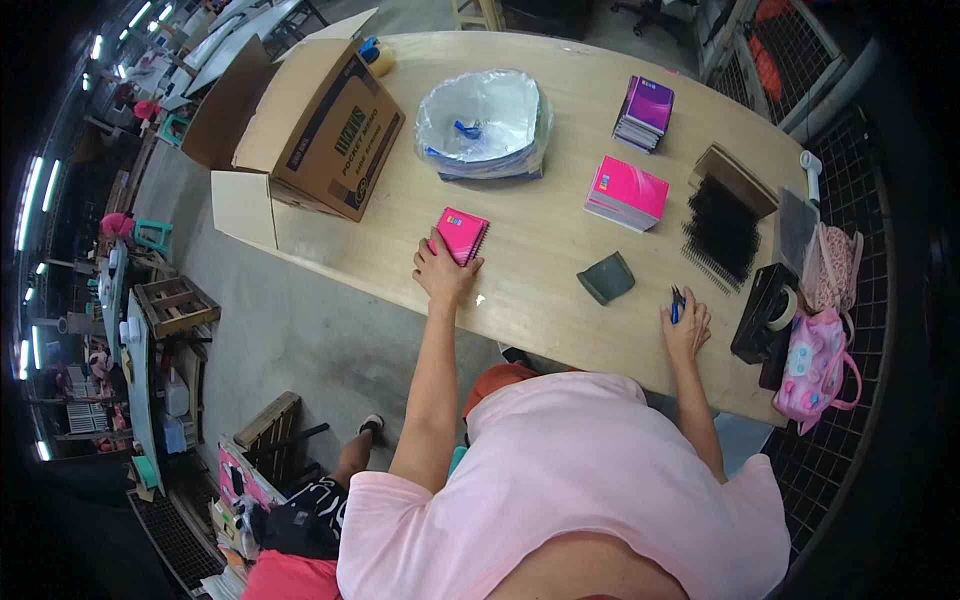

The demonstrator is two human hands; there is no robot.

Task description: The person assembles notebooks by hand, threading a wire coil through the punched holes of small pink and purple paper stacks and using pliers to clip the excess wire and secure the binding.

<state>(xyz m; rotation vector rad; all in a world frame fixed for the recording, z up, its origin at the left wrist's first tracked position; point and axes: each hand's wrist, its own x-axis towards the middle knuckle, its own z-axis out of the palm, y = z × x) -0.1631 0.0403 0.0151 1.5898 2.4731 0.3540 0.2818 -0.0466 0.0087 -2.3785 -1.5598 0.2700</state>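
A small pink spiral notebook [463, 234] lies flat on the table, its dark wire coil along the right side. My left hand [445, 272] grips its near end between thumb and fingers. Over to the right, my right hand [686, 329] rests by the table's near edge, closed around small blue-handled pliers [677, 306] whose dark jaws point away from me. A dark green block-like piece [606, 278] lies between my two hands. Farther back are a stack of pink notebooks [627, 194] and a stack of purple notebooks [643, 113].
At left stands an open cardboard box [335, 135]. A plastic-lined basin [482, 125] holds blue bits. Black wire coils [720, 232] lie in a cardboard tray at right, near a tape dispenser [768, 312] and a pink pouch [815, 367]. Another person's leg [355, 455] shows at lower left.
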